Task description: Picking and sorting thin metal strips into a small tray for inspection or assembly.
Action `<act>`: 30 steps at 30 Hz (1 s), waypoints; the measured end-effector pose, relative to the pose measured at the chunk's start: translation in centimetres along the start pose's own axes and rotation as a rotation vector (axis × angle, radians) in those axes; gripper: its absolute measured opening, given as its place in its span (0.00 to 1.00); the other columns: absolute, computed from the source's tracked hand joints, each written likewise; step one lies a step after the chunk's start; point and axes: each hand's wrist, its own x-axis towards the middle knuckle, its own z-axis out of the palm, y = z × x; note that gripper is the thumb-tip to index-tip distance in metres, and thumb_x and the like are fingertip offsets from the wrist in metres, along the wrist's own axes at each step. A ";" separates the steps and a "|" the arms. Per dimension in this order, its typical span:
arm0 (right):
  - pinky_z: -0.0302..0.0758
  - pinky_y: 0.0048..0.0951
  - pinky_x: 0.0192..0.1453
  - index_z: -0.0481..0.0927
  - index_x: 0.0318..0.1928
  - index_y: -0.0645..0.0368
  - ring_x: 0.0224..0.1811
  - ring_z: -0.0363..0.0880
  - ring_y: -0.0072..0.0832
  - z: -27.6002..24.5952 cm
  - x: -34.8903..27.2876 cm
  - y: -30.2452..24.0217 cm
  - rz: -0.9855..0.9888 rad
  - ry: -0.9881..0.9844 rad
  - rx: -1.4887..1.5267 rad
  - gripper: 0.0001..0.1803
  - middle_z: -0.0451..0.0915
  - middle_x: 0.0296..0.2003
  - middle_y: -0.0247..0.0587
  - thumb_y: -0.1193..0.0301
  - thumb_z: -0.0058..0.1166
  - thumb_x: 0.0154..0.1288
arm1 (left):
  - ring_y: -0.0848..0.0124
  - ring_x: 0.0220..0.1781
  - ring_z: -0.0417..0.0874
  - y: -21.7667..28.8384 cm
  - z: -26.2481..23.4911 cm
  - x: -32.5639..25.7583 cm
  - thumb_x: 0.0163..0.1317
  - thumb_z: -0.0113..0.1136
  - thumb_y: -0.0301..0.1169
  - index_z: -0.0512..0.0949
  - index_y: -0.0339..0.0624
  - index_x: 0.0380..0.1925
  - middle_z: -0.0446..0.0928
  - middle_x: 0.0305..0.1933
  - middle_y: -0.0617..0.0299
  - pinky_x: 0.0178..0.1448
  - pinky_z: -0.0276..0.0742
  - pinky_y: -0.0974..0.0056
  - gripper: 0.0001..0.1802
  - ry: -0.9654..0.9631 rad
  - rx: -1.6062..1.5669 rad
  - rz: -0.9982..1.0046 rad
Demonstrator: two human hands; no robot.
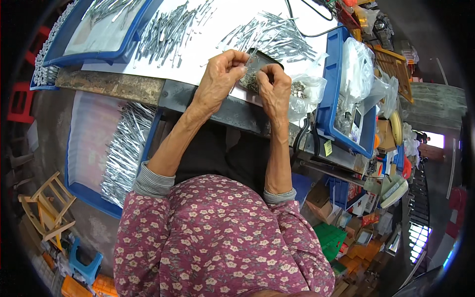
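Observation:
My left hand [222,76] is raised over the table edge, thumb and fingertips pressed together in a pinch. Close beside it on the right, my right hand [275,89] also pinches, its fingers curled. Whatever lies between the fingertips is too small to make out. Below and between the hands sits a dark shallow tray [278,63] with small metal parts [251,81] in it. Beyond the hands spreads a loose pile of thin silvery metal strips [277,37]; another pile of strips [170,32] lies farther left on the white sheet [232,15].
A clear plastic bag [311,89] of small parts lies right of my right hand, by a blue crate [329,94] holding plastic bags. Blue trays of strips stand at the upper left [89,58] and below the table [94,198]. A black cable [309,35] crosses the far side.

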 end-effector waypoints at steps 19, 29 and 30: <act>0.59 0.13 0.21 0.74 0.34 0.65 0.20 0.64 0.11 -1.7 -1.1 -0.7 0.312 -0.108 0.866 0.05 0.72 0.23 0.30 0.77 0.52 0.57 | 0.81 0.19 0.68 -0.6 2.0 -0.8 0.58 0.48 0.25 0.69 0.29 0.40 0.71 0.23 0.64 0.19 0.59 0.80 0.11 0.017 -0.324 -0.218; 0.60 0.15 0.20 0.74 0.31 0.67 0.17 0.65 0.14 -1.7 -1.4 -0.5 0.271 -0.027 0.936 0.05 0.72 0.20 0.32 0.77 0.53 0.55 | 0.80 0.17 0.68 -0.5 1.9 -1.2 0.58 0.49 0.25 0.68 0.31 0.39 0.71 0.22 0.62 0.16 0.57 0.79 0.11 0.019 -0.346 -0.241; 0.60 0.15 0.20 0.74 0.31 0.67 0.17 0.65 0.14 -1.8 -1.5 -0.4 0.271 -0.026 0.936 0.05 0.72 0.20 0.32 0.77 0.53 0.55 | 0.80 0.17 0.68 -0.5 2.0 -1.2 0.58 0.49 0.25 0.68 0.31 0.40 0.71 0.22 0.62 0.16 0.57 0.79 0.11 0.015 -0.333 -0.246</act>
